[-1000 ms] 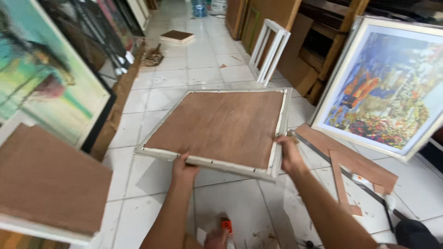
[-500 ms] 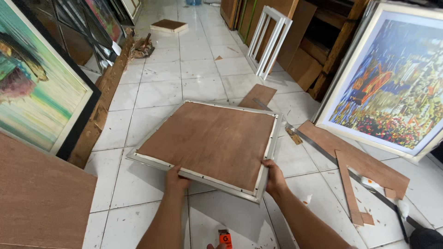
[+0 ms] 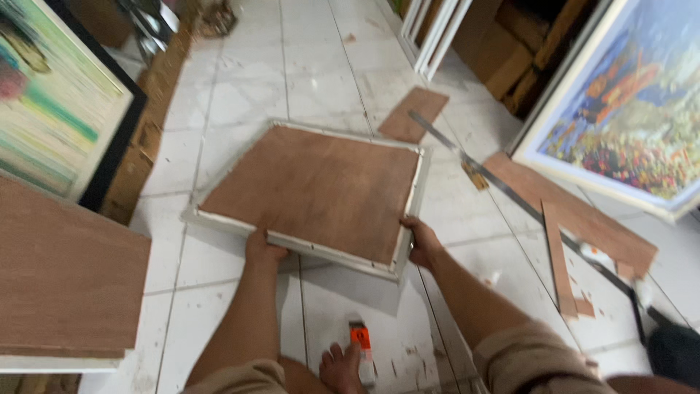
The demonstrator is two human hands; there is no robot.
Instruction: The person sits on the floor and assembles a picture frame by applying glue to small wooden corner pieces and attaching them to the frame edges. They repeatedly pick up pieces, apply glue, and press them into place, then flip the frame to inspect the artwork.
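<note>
My left hand and right hand grip the near edge of the white-framed plywood panel, lifted tilted over the tiled floor; an orange-handled tool lies beside my foot. Plywood offcuts and a metal ruler lie to the right; a framed painting leans beyond them.

Soft, even daylight brightens the white tiled floor, with mild glare toward twelve o'clock, a faint shadow beneath the lifted frame at six o'clock, and motion blur smearing all edges.
</note>
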